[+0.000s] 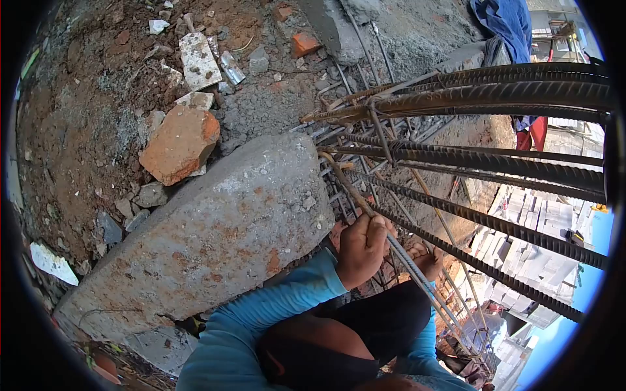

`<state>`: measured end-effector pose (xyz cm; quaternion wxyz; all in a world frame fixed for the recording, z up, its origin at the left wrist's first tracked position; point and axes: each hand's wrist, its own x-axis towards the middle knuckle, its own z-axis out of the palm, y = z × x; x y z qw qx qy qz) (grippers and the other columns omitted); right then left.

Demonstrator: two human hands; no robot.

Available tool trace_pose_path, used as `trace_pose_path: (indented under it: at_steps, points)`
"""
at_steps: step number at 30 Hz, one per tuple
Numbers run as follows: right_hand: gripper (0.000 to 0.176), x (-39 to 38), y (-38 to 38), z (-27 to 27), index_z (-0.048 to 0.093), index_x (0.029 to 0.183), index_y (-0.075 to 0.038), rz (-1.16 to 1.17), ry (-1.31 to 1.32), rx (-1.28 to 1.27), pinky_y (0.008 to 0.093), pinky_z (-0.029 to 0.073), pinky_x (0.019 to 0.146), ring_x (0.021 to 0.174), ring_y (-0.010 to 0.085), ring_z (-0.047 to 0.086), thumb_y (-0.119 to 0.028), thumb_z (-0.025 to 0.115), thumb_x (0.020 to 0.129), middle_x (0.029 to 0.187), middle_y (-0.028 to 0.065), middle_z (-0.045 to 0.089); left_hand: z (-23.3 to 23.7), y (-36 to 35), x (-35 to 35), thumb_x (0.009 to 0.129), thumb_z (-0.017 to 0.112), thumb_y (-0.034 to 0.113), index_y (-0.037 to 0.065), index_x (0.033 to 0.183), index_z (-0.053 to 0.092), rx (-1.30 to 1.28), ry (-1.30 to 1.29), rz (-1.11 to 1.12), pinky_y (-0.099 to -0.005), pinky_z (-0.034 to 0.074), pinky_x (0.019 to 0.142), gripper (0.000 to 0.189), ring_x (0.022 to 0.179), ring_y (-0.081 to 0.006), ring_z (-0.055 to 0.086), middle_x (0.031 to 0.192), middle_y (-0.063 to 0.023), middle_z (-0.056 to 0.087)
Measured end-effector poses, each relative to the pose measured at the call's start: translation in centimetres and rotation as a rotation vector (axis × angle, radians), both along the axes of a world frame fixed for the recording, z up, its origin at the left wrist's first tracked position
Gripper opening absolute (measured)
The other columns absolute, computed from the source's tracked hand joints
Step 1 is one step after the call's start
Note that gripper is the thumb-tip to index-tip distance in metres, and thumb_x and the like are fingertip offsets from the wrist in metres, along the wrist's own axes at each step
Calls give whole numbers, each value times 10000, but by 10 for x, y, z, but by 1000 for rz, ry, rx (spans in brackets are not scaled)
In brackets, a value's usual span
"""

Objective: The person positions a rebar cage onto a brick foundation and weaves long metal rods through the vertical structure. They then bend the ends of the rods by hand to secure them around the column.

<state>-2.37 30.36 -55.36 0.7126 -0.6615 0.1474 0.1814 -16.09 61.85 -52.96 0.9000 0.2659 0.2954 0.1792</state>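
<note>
My left hand [362, 253] is closed around a steel rod [417, 274] whose rusty upper end bends in toward the bar cage. The rod slants down past my hand to the lower right. My right hand [427, 262] is behind this rod, partly hidden, with its fingers curled; what they hold, if anything, I cannot make out. Thick ribbed rebars [495, 156] run side by side from the right, joined by a bent tie bar [380, 133]. A big rough concrete block [222, 228] lies beside my left forearm.
Broken brick [180, 144], tile pieces [198, 60] and stones litter the dirt at upper left. Blue cloth [505, 26] hangs at the top right. Stacked grey blocks [528, 215] stand beyond the bars. My bent knee [319, 342] is between my arms.
</note>
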Motion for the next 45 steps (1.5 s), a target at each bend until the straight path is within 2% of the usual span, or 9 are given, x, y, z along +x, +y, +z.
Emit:
trace_pose_path:
  at_steps: [1, 4, 14, 29, 35, 38, 42, 44, 45]
  points:
    - [376, -1, 5, 2, 618, 1051, 28, 0, 2, -2, 381, 588, 750, 777, 285, 685, -333, 567, 960, 870, 164, 686, 0, 2, -1, 1033, 396, 128, -11, 887, 569, 19, 22, -34, -272, 509, 600, 266, 636, -106, 593, 811, -80, 672]
    - [392, 0, 15, 6, 627, 1081, 9, 100, -96, 26, 399, 586, 747, 763, 292, 687, -358, 562, 960, 911, 168, 696, 1, 3, -1, 1034, 393, 131, -12, 889, 560, 28, 31, -53, -272, 514, 606, 263, 639, -107, 589, 823, -79, 665]
    - [402, -3, 12, 7, 642, 1101, -12, 122, 58, 71, 415, 586, 741, 763, 300, 693, -379, 552, 963, 936, 178, 709, 3, -1, 2, 1030, 374, 119, 6, 908, 550, -101, 22, -43, -243, 511, 604, 242, 639, -81, 564, 849, -76, 653]
    - [397, -2, 7, 3, 677, 1094, -52, 252, 18, 256, 441, 579, 694, 764, 320, 697, -415, 596, 956, 924, 195, 727, 2, -6, -1, 1082, 387, 257, 19, 972, 589, 76, 69, 17, -245, 477, 549, 331, 580, -79, 556, 803, -59, 646]
    - [390, -3, -5, -1, 671, 1069, -46, 133, 21, 134, 416, 584, 685, 750, 281, 690, -416, 621, 957, 859, 198, 719, 3, -13, -14, 1063, 453, 316, -7, 980, 598, 254, 179, -16, -251, 483, 547, 365, 590, -91, 563, 755, -53, 637]
    - [418, -2, -17, -6, 621, 1164, -31, 225, -10, 263, 406, 580, 728, 838, 267, 685, -399, 612, 966, 947, 171, 698, 6, -24, -36, 1023, 558, 258, -9, 965, 617, 769, 407, -140, -309, 465, 538, 280, 590, -105, 543, 720, -57, 622]
    - [514, 9, -15, -12, 531, 1292, -11, 283, -136, 283, 386, 554, 817, 1013, 257, 640, -396, 615, 963, 1168, 139, 595, 19, -47, -53, 985, 610, 209, 1, 937, 621, 1058, 398, -129, -370, 475, 586, 213, 660, -163, 585, 765, -85, 630]
    - [610, 9, -14, -7, 487, 1359, -7, 411, -178, 174, 415, 520, 941, 1143, 272, 589, -423, 642, 940, 1288, 144, 543, 19, -55, -55, 959, 620, 162, 2, 1008, 620, 1442, 195, -268, -428, 490, 733, 167, 865, -245, 608, 996, -141, 634]
    - [610, 11, -15, -3, 487, 1359, -7, 404, -177, 190, 415, 520, 941, 1143, 272, 589, -423, 642, 940, 1288, 144, 543, 22, -59, -51, 959, 620, 162, 2, 1008, 620, 1458, 197, -275, -428, 490, 733, 167, 865, -245, 608, 996, -141, 634]
